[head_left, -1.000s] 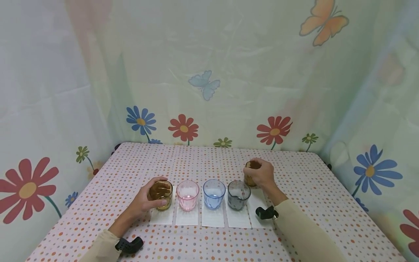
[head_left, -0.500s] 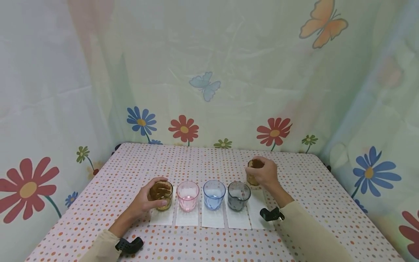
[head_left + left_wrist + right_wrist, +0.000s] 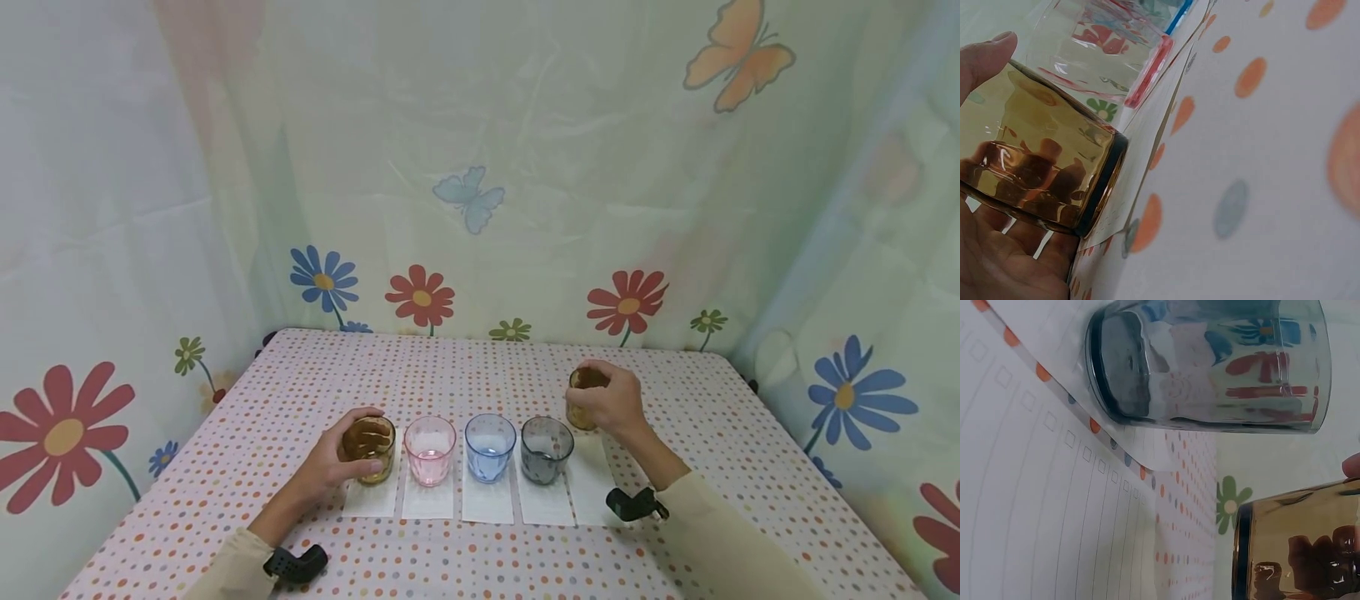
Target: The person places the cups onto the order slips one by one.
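My left hand [image 3: 335, 454] grips an amber glass [image 3: 1041, 150], thumb on one side and fingers round the other. This glass stands on the leftmost white sheet. My right hand [image 3: 615, 398] holds a second amber glass [image 3: 1304, 544] near the far end of the rightmost sheet [image 3: 596, 492]. In the right wrist view its base shows apart from the table, in the air. Between the hands stand a pink glass [image 3: 430, 450], a blue glass [image 3: 491, 448] and a grey glass [image 3: 547, 450], each upright on its own white sheet. The grey one is closest to my right hand.
A dotted cloth [image 3: 420, 558] covers the table. A printed curtain [image 3: 480, 108] with flowers and butterflies rises behind it and at both sides. Black devices [image 3: 296, 564] are strapped on both wrists. The sheets lie side by side, with printed lines and small boxes.
My right hand has moved slightly to the right with its amber glass, away from the grey glass. The left hand and the three middle glasses have stayed in place.
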The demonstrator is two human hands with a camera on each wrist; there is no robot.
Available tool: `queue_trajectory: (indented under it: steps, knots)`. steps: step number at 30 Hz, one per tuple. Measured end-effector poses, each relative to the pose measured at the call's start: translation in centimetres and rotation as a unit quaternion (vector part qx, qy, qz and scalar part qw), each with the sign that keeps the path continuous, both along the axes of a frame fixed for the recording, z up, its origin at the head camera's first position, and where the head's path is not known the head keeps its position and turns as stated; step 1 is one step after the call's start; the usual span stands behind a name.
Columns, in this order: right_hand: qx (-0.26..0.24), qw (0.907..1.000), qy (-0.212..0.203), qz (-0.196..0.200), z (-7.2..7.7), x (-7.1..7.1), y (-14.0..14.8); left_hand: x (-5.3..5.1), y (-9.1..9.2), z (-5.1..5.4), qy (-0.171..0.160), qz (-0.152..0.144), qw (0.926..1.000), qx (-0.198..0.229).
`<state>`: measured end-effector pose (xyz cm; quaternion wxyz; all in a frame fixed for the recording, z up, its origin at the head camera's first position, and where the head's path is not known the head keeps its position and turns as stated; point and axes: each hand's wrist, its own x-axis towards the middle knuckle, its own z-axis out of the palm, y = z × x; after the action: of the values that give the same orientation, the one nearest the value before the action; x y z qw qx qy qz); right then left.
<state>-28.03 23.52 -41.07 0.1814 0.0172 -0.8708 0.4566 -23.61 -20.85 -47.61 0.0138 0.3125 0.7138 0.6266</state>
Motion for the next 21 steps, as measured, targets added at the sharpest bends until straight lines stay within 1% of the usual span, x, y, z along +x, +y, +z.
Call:
queue_trajectory:
  steps: [9,16,21]
  knots:
    - [0.007,0.9999,-0.009,0.008,0.6,1.1,0.0,0.0,0.0,0.0,0.001,0.007,1.0,-0.004]
    - [0.006,0.9996,-0.002,0.027,0.6,1.7,0.3,-0.2,-0.1,-0.1,0.006,0.001,1.0,0.002]
    - [0.006,0.999,-0.006,0.045,0.6,2.3,0.6,-0.2,-0.1,-0.1,0.004,0.005,1.0,-0.004]
